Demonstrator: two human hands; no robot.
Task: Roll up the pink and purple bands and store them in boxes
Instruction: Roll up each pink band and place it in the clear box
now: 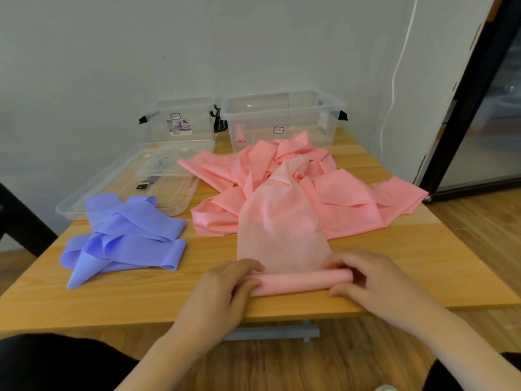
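A partly rolled pink band [298, 282] lies near the table's front edge, its loose length [279, 227] running back up onto a heap of pink bands [332, 193]. My left hand [225, 289] grips the roll's left end, fingers curled over it. My right hand [372, 277] grips the right end. Purple bands [124, 235] lie loose at the left. One clear box [284, 119] at the back right holds one rolled pink band [240, 134]. A second clear box [180, 119] stands at the back left.
Two clear lids [127, 187] lie stacked in front of the left box. The wooden table [423, 266] ends just below my hands. A white wall is behind, a white cable [394, 80] hangs at the right, and a black-framed glass door [479, 108] stands far right.
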